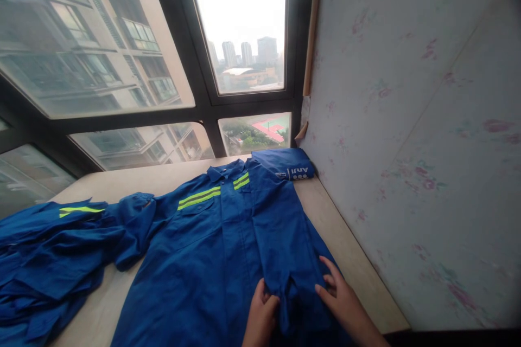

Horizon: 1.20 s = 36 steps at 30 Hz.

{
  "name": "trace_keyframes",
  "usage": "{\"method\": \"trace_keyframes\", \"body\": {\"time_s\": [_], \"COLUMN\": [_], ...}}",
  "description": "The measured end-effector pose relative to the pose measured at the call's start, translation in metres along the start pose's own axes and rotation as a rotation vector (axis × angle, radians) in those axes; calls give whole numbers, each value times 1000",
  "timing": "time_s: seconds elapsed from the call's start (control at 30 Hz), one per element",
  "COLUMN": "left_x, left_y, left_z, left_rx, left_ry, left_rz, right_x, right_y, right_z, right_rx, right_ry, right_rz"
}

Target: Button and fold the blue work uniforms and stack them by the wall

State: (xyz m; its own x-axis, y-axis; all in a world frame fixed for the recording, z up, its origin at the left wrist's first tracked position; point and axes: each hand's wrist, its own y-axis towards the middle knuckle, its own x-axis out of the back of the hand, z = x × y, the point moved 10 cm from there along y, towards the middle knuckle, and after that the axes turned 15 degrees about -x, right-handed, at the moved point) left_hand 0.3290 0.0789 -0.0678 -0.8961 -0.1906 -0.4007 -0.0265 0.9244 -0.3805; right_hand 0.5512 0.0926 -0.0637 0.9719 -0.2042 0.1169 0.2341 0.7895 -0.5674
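A blue work jacket (195, 265) with yellow-green reflective strips lies spread front side up, its collar toward the window. One sleeve (274, 217) is folded over the jacket's front on the right side and runs down toward me. At the lower end of that sleeve, my left hand (261, 312) is closed, thumb and fingers pinching the cloth. My right hand (340, 295) rests by the jacket's right edge, thumb and forefinger apart, fingertips at the fabric. A raised crease stands in the cloth between both hands.
Another blue garment (52, 249) with a reflective strip lies rumpled on the left. A folded blue bundle with white lettering (280, 162) sits in the far corner. The pale ledge (358, 244) borders a flowered wall (415, 146) on the right and windows (244, 27) behind.
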Motion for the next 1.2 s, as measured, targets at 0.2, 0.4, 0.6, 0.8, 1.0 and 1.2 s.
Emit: {"method": "trace_keyframes", "body": {"time_s": [0.2,0.4,0.6,0.8,1.0,1.2], "left_x": [4,19,8,2,-16,-35], "left_y": [-1,-5,63,206,298,347], "left_z": [0,3,-101,-173,-209,-226], "left_rx": [-135,-87,-370,-420,-425,-379], "left_ry": [162,782,1080,904,629,401], "left_rz": [56,281,199,-126,-215,-129], "right_x": [-2,14,5,-31,-56,-62], "right_y": [-30,-10,28,85,133,176], "right_z": [37,26,119,186,221,224], "right_rx": [163,136,315,396,480,510], "right_ry": [49,-457,-290,-202,-160,-155], "right_rz": [109,38,-134,-207,-208,-171]}}
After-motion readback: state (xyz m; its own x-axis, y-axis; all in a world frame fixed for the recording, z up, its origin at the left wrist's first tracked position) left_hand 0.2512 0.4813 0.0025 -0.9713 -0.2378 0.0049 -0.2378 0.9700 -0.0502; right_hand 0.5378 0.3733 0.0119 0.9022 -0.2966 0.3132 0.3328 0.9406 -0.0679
